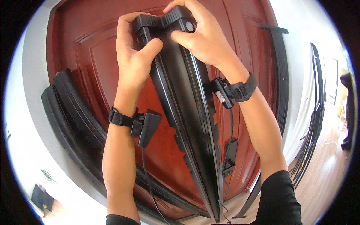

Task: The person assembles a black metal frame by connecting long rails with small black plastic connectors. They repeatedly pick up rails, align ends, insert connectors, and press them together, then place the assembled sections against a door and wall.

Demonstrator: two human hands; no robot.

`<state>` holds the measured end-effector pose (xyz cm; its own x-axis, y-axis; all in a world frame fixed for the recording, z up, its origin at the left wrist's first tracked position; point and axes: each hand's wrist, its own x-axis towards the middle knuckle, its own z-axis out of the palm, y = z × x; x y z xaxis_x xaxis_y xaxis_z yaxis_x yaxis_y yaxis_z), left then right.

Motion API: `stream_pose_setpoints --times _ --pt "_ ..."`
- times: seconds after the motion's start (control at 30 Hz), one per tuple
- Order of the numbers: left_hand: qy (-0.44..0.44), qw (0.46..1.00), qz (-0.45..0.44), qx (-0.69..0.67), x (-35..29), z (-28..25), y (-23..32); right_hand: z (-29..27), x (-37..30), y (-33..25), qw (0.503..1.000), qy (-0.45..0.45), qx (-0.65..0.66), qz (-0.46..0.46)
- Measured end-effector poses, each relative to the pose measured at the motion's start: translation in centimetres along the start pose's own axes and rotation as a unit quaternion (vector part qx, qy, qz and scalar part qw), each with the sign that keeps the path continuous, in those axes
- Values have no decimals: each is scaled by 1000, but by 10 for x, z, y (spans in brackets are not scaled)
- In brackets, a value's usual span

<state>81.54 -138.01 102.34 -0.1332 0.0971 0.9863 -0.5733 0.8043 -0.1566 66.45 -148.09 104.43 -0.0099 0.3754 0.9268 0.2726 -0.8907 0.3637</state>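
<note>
A long black metal post (180, 90) stands in front of me, its channel-shaped length running down to the floor. Notches line its outer edges. A ribbed black end cap (157, 23) sits across its top. My left hand (131, 62) is closed round the left corner of the cap, with the thumb pressed on the post's face. Gripping the right corner is my right hand (206, 41), its thumb bent inward over the front and some fingertips hidden behind the cap. A round pale disc (189, 26) shows on the cap beside the right hand.
Behind the post is a red-brown panelled door (101, 52). Long black rails (80, 108) lean at the left; another black post (279, 71) and thin black rods (317, 97) stand at the right. Cables hang from wrist-strapped devices (150, 127). The floor (318, 176) is wooden.
</note>
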Motion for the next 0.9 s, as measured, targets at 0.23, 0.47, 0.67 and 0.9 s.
stream_pose_setpoints --times 0.23,0.47,0.67,0.9 --pt "-15 997 -64 50 -14 -17 19 12 -6 -15 993 -33 71 86" --pt "58 989 -127 -55 -44 -22 53 12 -42 -71 936 -90 184 285" --pt "63 961 -207 -174 -77 -46 90 0 -111 -171 860 -166 267 403" --pt "49 920 -334 -198 -161 -47 139 9 -191 -272 753 -190 330 537"
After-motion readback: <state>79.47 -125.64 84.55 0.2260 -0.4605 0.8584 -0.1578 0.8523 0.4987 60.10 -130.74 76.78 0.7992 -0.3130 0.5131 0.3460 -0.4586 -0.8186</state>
